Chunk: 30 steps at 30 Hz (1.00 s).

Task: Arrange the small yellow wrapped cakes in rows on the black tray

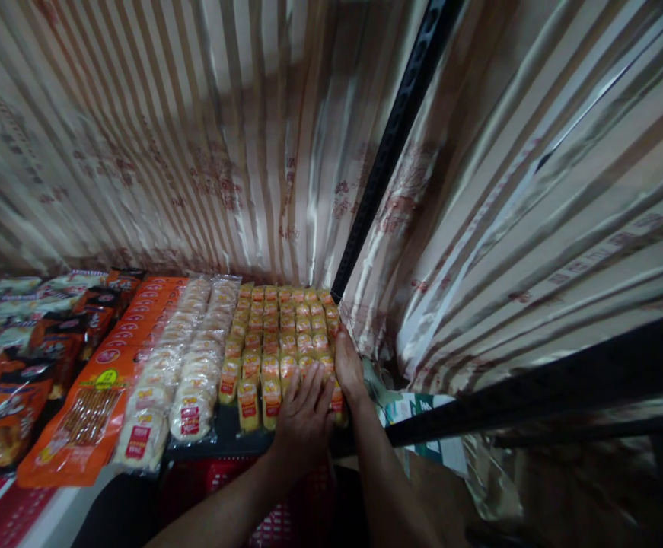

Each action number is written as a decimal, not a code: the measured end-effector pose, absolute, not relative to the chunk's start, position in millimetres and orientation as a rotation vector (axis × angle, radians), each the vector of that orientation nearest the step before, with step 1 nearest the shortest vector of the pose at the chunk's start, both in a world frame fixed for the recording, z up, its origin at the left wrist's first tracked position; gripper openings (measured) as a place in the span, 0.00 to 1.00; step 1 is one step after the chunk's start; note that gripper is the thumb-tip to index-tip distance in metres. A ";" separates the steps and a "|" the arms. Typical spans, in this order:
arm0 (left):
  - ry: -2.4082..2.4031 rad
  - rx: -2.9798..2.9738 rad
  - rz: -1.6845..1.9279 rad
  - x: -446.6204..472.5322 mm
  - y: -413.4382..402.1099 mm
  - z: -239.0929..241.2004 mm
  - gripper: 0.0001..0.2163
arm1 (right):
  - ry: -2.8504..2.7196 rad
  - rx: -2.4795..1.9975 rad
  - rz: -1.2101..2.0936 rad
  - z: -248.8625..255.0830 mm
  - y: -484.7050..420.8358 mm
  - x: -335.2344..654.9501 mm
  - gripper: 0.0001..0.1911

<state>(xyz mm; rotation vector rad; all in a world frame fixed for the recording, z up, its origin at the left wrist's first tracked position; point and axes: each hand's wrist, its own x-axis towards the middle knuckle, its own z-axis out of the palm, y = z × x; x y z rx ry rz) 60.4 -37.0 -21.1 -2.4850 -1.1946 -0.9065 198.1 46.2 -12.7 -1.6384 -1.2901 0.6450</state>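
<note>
While both your hands rest at the right end of the block of yellow packs (271, 396), neither one is clenched — your left hand (307, 403) lies palm down over the front packs, fingers spread a little, and your right hand (347, 364) stands flat against the block's right side, fingers stretched toward the back. You touch the packs with both, but can't tell how hard you press; right fingertips too blurry to read

The yellow packs sit in close rows on a black shelf (228, 441), front ends a bit uneven, red labels facing you. Just to their left you have two rows of clear-wrapped round white packs (192, 407), then overlapping orange packs (90, 415) with brown sticks showing, then orange-and-black bags (14, 411) and pale bags (17, 285) at the far left

Behind it all you get striped, printed sheeting (234, 160), with a black slotted post (388, 160) at the back right corner — plus a black bar (537, 388) on your right, a green-and-white sheet (437, 455) under it, and red perforated plastic (274, 527) below the shelf
</note>
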 end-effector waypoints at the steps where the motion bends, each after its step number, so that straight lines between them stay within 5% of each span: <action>1: -1.191 -2.485 -0.906 60.3 -37.1 -20.9 0.20 | -1.293 -1.630 0.647 -12.8 46.3 198.9 0.38; 30: -1.207 -2.506 -0.896 60.4 -35.5 -20.6 0.20 | -1.374 -1.656 0.625 0.1 66.1 200.3 0.36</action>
